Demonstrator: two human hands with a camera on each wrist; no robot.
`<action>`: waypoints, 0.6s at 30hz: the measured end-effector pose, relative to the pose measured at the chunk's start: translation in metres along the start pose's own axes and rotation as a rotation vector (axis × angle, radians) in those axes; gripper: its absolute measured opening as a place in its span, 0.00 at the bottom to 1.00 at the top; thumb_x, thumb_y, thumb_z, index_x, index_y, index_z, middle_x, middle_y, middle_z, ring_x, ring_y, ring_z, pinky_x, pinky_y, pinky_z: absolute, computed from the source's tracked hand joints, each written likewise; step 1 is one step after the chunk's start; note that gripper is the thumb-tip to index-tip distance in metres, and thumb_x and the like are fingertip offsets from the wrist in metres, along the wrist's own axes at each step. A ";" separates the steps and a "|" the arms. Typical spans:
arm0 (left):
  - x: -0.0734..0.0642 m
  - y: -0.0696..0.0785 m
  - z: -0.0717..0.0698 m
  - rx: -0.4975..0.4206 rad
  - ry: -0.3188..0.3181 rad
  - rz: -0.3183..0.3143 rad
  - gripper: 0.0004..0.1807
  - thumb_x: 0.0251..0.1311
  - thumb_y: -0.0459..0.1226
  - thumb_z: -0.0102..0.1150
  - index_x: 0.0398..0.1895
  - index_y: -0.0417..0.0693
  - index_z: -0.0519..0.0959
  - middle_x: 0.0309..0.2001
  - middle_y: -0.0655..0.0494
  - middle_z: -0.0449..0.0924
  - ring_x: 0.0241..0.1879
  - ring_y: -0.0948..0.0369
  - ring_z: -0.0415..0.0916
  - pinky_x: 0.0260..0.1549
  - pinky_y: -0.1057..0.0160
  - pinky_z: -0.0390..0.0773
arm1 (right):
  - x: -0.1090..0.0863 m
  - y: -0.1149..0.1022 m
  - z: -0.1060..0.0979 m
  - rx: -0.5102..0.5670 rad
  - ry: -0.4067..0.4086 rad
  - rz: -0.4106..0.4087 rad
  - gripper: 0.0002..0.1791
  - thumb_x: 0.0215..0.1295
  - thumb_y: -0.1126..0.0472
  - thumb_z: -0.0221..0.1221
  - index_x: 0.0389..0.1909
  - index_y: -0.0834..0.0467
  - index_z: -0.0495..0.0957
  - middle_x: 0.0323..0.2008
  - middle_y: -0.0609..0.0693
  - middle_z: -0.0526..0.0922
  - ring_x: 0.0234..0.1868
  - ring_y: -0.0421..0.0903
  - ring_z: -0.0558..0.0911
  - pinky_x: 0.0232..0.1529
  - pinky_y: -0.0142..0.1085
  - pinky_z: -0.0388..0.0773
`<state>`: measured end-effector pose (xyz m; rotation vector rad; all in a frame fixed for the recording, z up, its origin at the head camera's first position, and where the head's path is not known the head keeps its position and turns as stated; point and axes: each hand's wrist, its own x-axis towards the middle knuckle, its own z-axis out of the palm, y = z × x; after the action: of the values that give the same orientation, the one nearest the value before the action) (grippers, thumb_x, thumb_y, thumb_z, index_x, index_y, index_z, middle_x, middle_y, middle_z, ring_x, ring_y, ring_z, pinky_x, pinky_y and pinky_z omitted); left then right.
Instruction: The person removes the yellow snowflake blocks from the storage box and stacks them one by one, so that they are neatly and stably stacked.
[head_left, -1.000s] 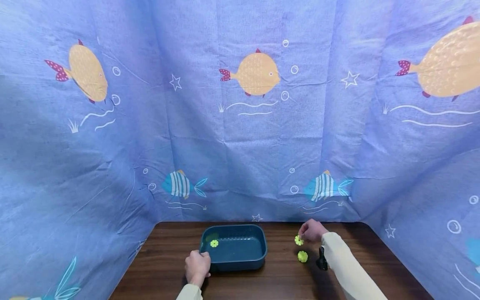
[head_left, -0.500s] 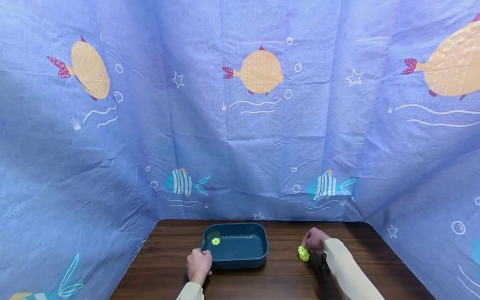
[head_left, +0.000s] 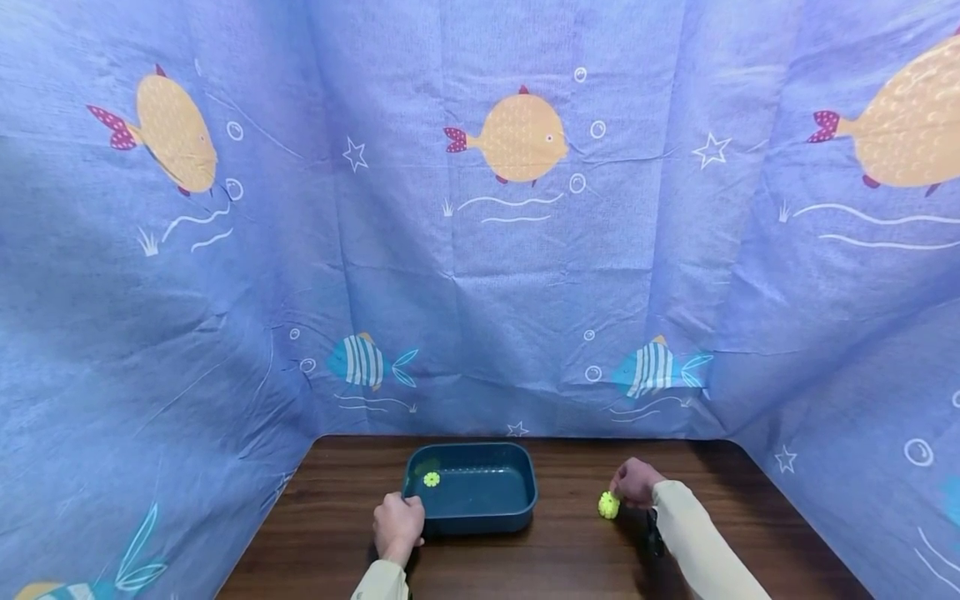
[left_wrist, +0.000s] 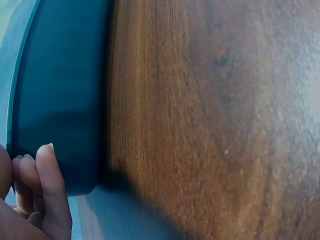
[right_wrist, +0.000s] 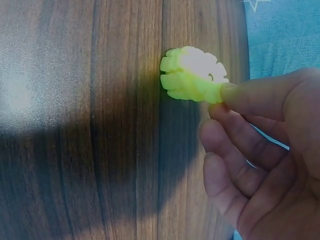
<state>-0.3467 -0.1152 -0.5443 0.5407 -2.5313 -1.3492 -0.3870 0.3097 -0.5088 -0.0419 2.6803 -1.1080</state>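
A dark teal rectangular tray (head_left: 480,527) stands on the brown wooden table. My left hand (head_left: 397,525) grips its near left corner; in the left wrist view bent fingers (left_wrist: 50,180) lie against its outer wall. One small yellow-green flower-shaped piece (head_left: 431,479) lies inside the tray, toward its left. To the right of the tray, my right hand (head_left: 635,483) pinches a flower-shaped piece (right_wrist: 192,75) between thumb and forefinger. That piece sits on or against another flower-shaped piece (head_left: 608,510); the boundary between the two is hard to make out.
The wooden table (head_left: 562,558) ends at a blue fish-print cloth (head_left: 495,317) behind and on both sides. A black strap-like object (head_left: 655,533) shows under the right sleeve.
My right hand has come down and nearer, bringing its flower-shaped piece from above onto or against the one on the table. The left hand and tray hold their place.
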 end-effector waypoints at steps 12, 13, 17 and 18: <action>-0.001 -0.002 0.001 0.002 0.003 0.009 0.13 0.63 0.35 0.45 0.29 0.36 0.78 0.18 0.49 0.77 0.08 0.61 0.75 0.19 0.63 0.77 | -0.001 0.005 0.011 -0.071 0.113 0.046 0.06 0.54 0.72 0.55 0.24 0.61 0.79 0.14 0.47 0.70 0.16 0.39 0.68 0.15 0.26 0.64; -0.001 -0.002 0.001 0.001 0.001 0.007 0.13 0.63 0.35 0.45 0.29 0.37 0.78 0.18 0.49 0.77 0.08 0.61 0.75 0.19 0.63 0.76 | -0.001 0.005 0.011 -0.073 0.111 0.047 0.06 0.55 0.71 0.55 0.25 0.61 0.79 0.14 0.47 0.71 0.16 0.39 0.68 0.15 0.26 0.64; 0.001 -0.001 0.001 -0.003 -0.001 0.001 0.13 0.63 0.35 0.45 0.29 0.36 0.78 0.19 0.49 0.77 0.09 0.61 0.75 0.19 0.63 0.77 | 0.000 0.005 0.011 -0.085 0.100 0.051 0.04 0.58 0.68 0.57 0.26 0.60 0.79 0.15 0.47 0.71 0.16 0.39 0.69 0.15 0.26 0.65; 0.001 -0.001 0.001 -0.002 0.000 0.002 0.13 0.63 0.35 0.44 0.29 0.36 0.78 0.19 0.49 0.77 0.09 0.61 0.75 0.19 0.63 0.77 | 0.000 0.005 0.011 -0.090 0.096 0.050 0.03 0.58 0.68 0.58 0.26 0.60 0.78 0.15 0.47 0.71 0.16 0.40 0.69 0.15 0.26 0.65</action>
<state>-0.3477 -0.1158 -0.5456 0.5378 -2.5292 -1.3512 -0.3841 0.3052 -0.5197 0.0641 2.7985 -0.9982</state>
